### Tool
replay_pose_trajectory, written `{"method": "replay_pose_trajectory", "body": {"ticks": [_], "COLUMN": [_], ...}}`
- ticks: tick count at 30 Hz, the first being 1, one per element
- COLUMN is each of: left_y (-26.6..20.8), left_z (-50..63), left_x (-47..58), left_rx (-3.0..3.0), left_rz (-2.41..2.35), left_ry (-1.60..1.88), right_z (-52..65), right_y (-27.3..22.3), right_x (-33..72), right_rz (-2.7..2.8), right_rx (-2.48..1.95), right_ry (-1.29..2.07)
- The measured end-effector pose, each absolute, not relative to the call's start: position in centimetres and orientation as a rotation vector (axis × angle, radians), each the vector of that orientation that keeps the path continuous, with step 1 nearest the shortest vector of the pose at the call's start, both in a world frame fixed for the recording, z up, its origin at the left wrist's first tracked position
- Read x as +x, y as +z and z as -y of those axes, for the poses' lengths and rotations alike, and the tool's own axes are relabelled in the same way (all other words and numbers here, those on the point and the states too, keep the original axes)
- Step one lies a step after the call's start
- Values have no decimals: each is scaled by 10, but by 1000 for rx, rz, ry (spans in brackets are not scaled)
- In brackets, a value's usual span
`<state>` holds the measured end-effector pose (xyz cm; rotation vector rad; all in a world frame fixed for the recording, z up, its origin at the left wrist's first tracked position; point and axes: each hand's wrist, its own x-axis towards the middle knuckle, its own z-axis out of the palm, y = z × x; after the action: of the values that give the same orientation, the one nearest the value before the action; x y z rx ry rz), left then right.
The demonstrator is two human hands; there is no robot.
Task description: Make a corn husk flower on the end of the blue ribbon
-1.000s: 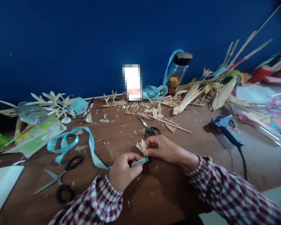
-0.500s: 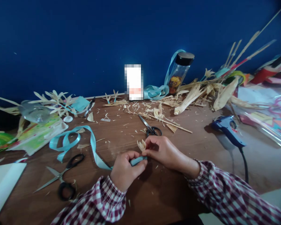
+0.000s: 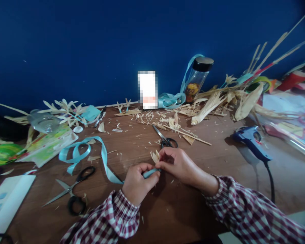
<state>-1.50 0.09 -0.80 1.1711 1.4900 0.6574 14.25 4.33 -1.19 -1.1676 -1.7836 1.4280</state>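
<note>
My left hand is closed on a light blue ribbon, which lies taut across its thumb and fingers. The ribbon's loose length trails away to the left in loops on the table. Between the thumb and fingers of my right hand is a small pale flower of dried husk, petals pointing up. The base of the flower meets the ribbon where my two hands come together; my fingers hide how they join. Just beyond my right hand lies a pair of scissors, blades pointing away.
Larger black-handled scissors lie open left of my left hand. A blue glue gun with its cord rests at the right. Husk scraps, a corn husk bundle and a black-capped bottle line the wall. A paint-stained tray sits at the left.
The whole view has shifted slightly, so everything sits a little further right. Both hands keep nearly the same pose and hold on the ribbon and the husk flower.
</note>
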Motion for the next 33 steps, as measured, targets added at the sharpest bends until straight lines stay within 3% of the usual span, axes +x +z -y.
{"method": "replay_pose_trajectory", "body": {"ticks": [8,16,33], "left_y": [-8,-1,-9], "left_z": [-1,-5,-1], "left_x": [-14,-18,-20], "left_rx": [1151,1104,1318], "left_rz": [-1510,-1526,-1534], "left_ry": [651,624,600], "right_z": [-41,-51,-55], "right_y": [-16,-10,-15], "right_x": [142,153,153], "right_rz": [1823,1826,1920], "right_rx": [-1166,-999,-1095], "right_ry": [1364,1684,1576]}}
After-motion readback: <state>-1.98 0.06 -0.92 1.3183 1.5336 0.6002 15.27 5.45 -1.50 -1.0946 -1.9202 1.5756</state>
